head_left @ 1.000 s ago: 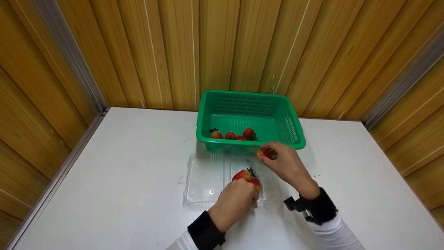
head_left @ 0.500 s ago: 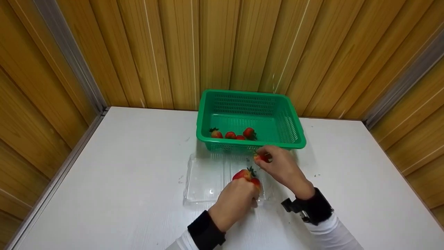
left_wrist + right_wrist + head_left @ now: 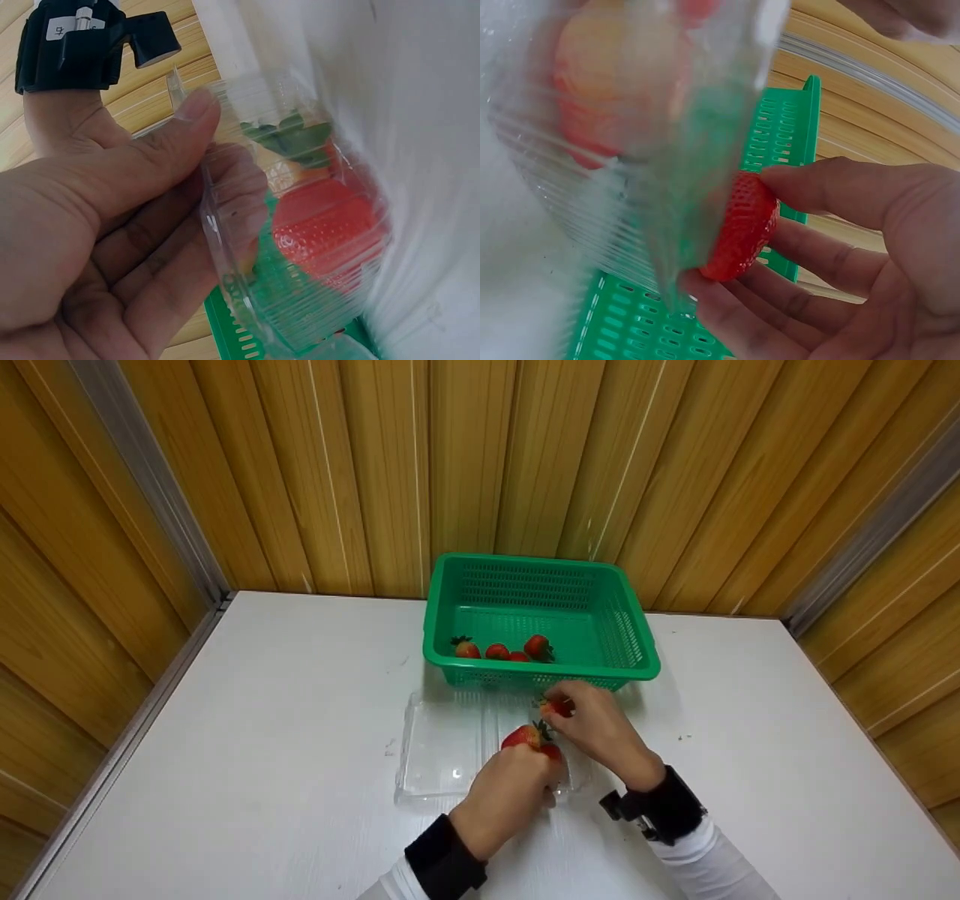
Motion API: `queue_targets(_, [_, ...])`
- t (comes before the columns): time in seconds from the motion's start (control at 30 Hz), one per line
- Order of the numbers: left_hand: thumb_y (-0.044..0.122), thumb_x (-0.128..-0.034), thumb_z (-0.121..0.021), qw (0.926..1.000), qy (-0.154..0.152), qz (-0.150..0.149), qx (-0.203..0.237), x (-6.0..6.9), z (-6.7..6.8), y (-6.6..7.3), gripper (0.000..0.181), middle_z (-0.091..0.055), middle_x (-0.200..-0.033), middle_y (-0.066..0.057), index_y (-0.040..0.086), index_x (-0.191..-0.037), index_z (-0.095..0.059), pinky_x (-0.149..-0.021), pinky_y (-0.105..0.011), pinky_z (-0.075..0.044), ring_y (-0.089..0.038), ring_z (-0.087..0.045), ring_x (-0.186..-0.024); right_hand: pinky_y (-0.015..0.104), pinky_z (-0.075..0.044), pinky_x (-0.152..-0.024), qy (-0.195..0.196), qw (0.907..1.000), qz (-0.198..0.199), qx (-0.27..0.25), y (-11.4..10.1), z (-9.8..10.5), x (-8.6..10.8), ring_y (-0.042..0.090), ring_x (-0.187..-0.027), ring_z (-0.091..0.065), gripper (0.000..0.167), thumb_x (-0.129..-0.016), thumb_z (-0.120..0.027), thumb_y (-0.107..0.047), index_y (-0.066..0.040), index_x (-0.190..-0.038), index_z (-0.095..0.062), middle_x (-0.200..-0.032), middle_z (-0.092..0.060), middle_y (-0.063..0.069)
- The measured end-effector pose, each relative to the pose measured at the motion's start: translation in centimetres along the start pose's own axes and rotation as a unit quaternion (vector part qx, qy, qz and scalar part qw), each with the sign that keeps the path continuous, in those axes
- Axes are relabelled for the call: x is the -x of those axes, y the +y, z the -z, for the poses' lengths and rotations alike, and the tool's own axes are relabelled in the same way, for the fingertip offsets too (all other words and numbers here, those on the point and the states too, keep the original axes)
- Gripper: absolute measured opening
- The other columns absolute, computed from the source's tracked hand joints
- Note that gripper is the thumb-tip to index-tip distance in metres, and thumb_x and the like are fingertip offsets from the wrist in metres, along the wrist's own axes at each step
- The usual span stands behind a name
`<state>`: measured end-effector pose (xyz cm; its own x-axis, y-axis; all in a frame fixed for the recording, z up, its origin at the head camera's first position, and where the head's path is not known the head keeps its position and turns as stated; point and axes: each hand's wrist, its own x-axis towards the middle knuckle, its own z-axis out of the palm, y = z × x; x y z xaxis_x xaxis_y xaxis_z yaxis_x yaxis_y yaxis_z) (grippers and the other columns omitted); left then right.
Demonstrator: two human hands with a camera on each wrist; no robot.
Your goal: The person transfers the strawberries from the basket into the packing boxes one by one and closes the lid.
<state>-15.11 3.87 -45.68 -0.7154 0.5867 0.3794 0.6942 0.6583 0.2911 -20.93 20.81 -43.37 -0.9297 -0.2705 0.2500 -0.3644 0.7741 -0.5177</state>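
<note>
My left hand (image 3: 512, 784) grips the near right edge of a clear plastic clamshell box (image 3: 442, 750); in the left wrist view the thumb (image 3: 169, 142) lies over its rim. Strawberries (image 3: 523, 736) sit in the box's right part, just beyond the left knuckles, and the hand hides some of what lies there. Between thumb and fingertips my right hand (image 3: 600, 727) pinches a red strawberry (image 3: 744, 225), held over the far right part of the box. In the right wrist view the box wall partly covers that strawberry.
Behind the box stands a green perforated basket (image 3: 540, 669), with several strawberries (image 3: 538, 646) near its front wall. A wood-patterned panel wall (image 3: 465, 457) rises behind the white table (image 3: 300, 720). Small bits of debris (image 3: 684, 737) lie on the right.
My right hand has moved left and toward me with its strawberry, from beside the basket's front wall to over the box. The left hand has stayed in place.
</note>
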Motion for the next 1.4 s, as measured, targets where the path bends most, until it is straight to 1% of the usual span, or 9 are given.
queue_targets(0.17, [0.001,-0.0806,-0.086,1.0000,0.000,0.000,-0.002,0.0,0.0,0.0,0.018,-0.069,-0.068,0.007,0.017,-0.076,-0.081,-0.063,-0.021,-0.052,-0.007,-0.060,-0.064,0.044,-0.053,-0.085,0.006,1.0000,-0.004,0.005,-0.1,-0.5,0.0,0.028,-0.092,-0.060,0.019,-0.092,-0.080,-0.005,0.000,-0.109,-0.075,-0.104,-0.072,0.011])
queue_targets(0.43, [-0.005,-0.0826,-0.078,0.9999,0.009,-0.005,-0.001,0.0,0.1,0.1,0.025,-0.064,-0.064,0.009,0.019,-0.074,-0.080,-0.058,-0.019,-0.047,-0.004,-0.053,-0.061,0.048,-0.054,-0.087,0.020,0.9997,0.009,0.011,-0.3,-1.1,0.2,0.030,-0.095,-0.064,0.018,-0.089,-0.081,-0.001,0.001,-0.106,-0.075,-0.105,-0.073,0.014])
queue_targets(0.63, [-0.005,-0.0817,-0.080,0.9999,0.011,-0.005,-0.006,0.0,0.1,0.1,0.025,-0.066,-0.066,0.009,0.019,-0.075,-0.080,-0.059,-0.019,-0.048,-0.004,-0.054,-0.062,0.050,-0.055,-0.088,0.026,0.9993,0.012,0.025,-0.4,-1.5,0.2,0.033,-0.098,-0.067,0.019,-0.088,-0.081,0.000,0.002,-0.105,-0.075,-0.103,-0.073,0.016])
queue_targets(0.83, [-0.007,-0.0805,-0.078,0.9997,0.017,-0.010,-0.012,0.0,0.0,0.1,0.028,-0.064,-0.064,0.010,0.019,-0.072,-0.078,-0.057,-0.019,-0.045,-0.003,-0.052,-0.061,0.050,-0.055,-0.088,0.025,0.9986,0.012,0.045,-0.5,-1.9,0.3,0.034,-0.100,-0.068,0.019,-0.089,-0.081,-0.001,0.002,-0.107,-0.075,-0.104,-0.072,0.017])
queue_targets(0.87, [-0.007,-0.0806,-0.077,0.9997,0.018,-0.011,-0.014,0.0,0.0,0.1,0.028,-0.063,-0.064,0.010,0.020,-0.072,-0.078,-0.056,-0.019,-0.045,-0.003,-0.052,-0.061,0.050,-0.055,-0.088,0.024,0.9985,0.012,0.048,-0.4,-1.9,0.3,0.034,-0.100,-0.068,0.019,-0.089,-0.081,-0.001,0.003,-0.107,-0.075,-0.104,-0.072,0.017])
queue_targets(1.1, [-0.006,-0.0825,-0.078,0.9985,0.021,-0.015,-0.047,0.1,0.1,0.2,0.027,-0.066,-0.065,0.008,0.020,-0.073,-0.079,-0.056,-0.019,-0.046,-0.004,-0.055,-0.062,0.048,-0.055,-0.076,0.040,0.9958,0.054,0.062,-0.2,-2.3,0.6,0.032,-0.087,-0.065,0.016,-0.086,-0.081,0.003,0.001,-0.100,-0.072,-0.091,-0.067,0.014])
queue_targets(1.27, [-0.005,-0.0826,-0.078,0.9985,0.019,-0.016,-0.047,0.1,0.0,0.1,0.027,-0.067,-0.066,0.009,0.020,-0.074,-0.079,-0.056,-0.019,-0.047,-0.003,-0.056,-0.063,0.047,-0.055,-0.076,0.033,0.9961,0.049,0.066,-0.2,-2.4,0.6,0.031,-0.086,-0.064,0.017,-0.087,-0.081,0.003,0.002,-0.101,-0.072,-0.092,-0.066,0.014])
queue_targets(1.4, [-0.004,-0.0841,-0.078,0.9994,0.010,-0.011,-0.032,0.0,0.0,0.1,0.026,-0.068,-0.067,0.009,0.020,-0.075,-0.080,-0.058,-0.019,-0.047,-0.003,-0.055,-0.064,0.048,-0.055,-0.077,0.026,0.9962,0.046,0.069,-0.3,-2.4,0.6,0.032,-0.086,-0.063,0.016,-0.086,-0.079,0.005,0.002,-0.100,-0.072,-0.091,-0.066,0.014])
